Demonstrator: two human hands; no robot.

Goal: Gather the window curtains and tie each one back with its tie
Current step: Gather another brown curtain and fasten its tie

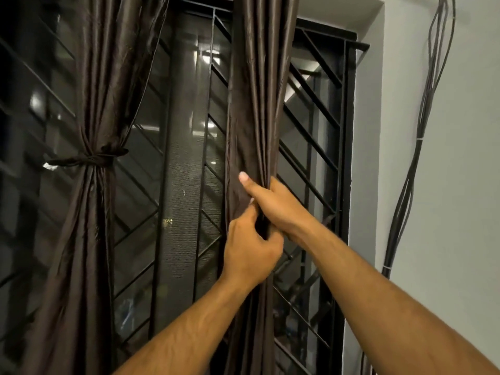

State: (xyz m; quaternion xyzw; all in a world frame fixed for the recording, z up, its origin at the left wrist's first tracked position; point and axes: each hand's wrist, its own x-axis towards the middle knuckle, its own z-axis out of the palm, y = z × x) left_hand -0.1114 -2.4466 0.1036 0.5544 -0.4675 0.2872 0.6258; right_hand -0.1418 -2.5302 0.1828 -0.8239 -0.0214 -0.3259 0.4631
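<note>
Two dark brown satin curtains hang in front of a barred window. The left curtain (92, 104) is bunched at mid-height by a knotted tie (92, 158) of the same fabric. The right curtain (257, 104) hangs gathered into a narrow column. My right hand (273, 207) grips this column from the right, thumb stretched across its front. My left hand (250, 250) sits just below, its fingers curled into the folds and pinching the fabric. No tie for the right curtain can be seen; the hands hide that part.
Behind the curtains are a black metal window grille (311, 125) with diagonal bars and a mesh screen (186, 158). A pale wall (465, 185) lies to the right, with a bundle of dark cables (416, 158) running down it.
</note>
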